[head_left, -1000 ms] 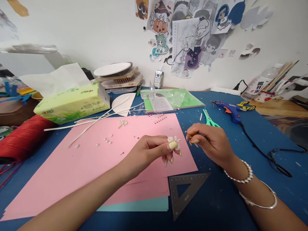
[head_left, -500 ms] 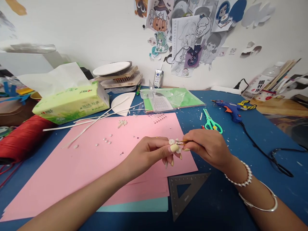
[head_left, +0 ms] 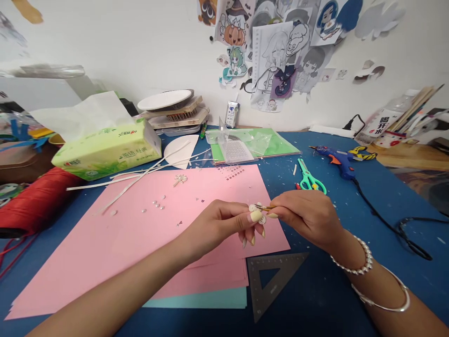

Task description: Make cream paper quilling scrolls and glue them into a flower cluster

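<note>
Over the pink paper, my left hand is closed, pinching a small white coiled ornament between thumb and fingers. Most of the ornament is hidden behind the thumb; rounded white curls show around it. My right hand is closed on a pair of gold-coloured tweezers. The tweezers point left, and their tips lie at the top of the white ornament; whether they grip a piece of it I cannot tell. Below the hands, pink paper sheets lie stacked, with several pearl beads and a small bow-shaped ornament on them.
Green-handled scissors and a blue hot glue gun lie at the right, the gun's black cord trailing. A triangle ruler rests near the front. White paper strips, a tissue pack and a red thread spool are at the left.
The tweezers' two arms look closer together than before, their tips still at the white ornament. Otherwise the whole view has shifted slightly, and both hands keep nearly the same pose.
</note>
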{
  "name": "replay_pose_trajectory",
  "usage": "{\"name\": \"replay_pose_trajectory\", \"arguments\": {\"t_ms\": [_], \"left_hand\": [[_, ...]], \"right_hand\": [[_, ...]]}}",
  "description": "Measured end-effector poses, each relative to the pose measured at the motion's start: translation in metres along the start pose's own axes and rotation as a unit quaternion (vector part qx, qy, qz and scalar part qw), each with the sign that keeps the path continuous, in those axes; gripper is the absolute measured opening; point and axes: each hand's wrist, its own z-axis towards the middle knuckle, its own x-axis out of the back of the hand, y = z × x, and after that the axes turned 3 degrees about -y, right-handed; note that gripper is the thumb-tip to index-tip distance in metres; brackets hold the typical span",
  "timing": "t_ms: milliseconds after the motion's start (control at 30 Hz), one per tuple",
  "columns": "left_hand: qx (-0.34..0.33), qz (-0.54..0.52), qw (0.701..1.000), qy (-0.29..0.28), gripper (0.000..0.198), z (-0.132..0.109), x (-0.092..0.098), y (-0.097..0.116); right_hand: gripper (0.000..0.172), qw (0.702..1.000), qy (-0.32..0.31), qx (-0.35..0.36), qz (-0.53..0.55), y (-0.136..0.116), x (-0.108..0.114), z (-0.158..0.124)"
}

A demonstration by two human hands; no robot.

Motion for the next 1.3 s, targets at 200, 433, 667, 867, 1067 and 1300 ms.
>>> {"name": "replay_pose_trajectory", "arguments": {"t_ms": [200, 433, 667, 867, 1067, 1300], "left_hand": [[0.018, -0.018, 1.0, -0.007, 0.024, 0.002, 0.001, -0.001], [0.018, -0.072, 0.997, 0.009, 0.023, 0.003, 0.0, -0.007], [0.049, -0.173, 0.984, -0.014, 0.022, 0.003, -0.001, -0.011], [0.059, -0.213, 0.975, -0.026, 0.021, 0.002, 0.0, -0.012], [0.075, -0.245, 0.966, -0.042, 0.023, 0.004, 0.001, -0.014], [0.07, -0.171, 0.983, -0.004, 0.026, 0.006, 0.002, -0.012]], "right_hand": [[0.03, 1.0, 0.009, -0.007, -0.02, -0.002, 0.0, 0.0], [0.03, 0.989, 0.047, -0.002, -0.138, -0.005, -0.004, -0.002], [0.016, 0.976, 0.054, 0.039, -0.206, -0.006, -0.004, -0.004], [0.02, 0.98, 0.051, 0.034, -0.188, -0.003, -0.005, -0.005], [0.023, 0.98, 0.039, 0.025, -0.192, -0.003, -0.007, -0.003], [0.03, 0.99, -0.016, -0.019, -0.14, 0.001, -0.012, -0.004]]}}
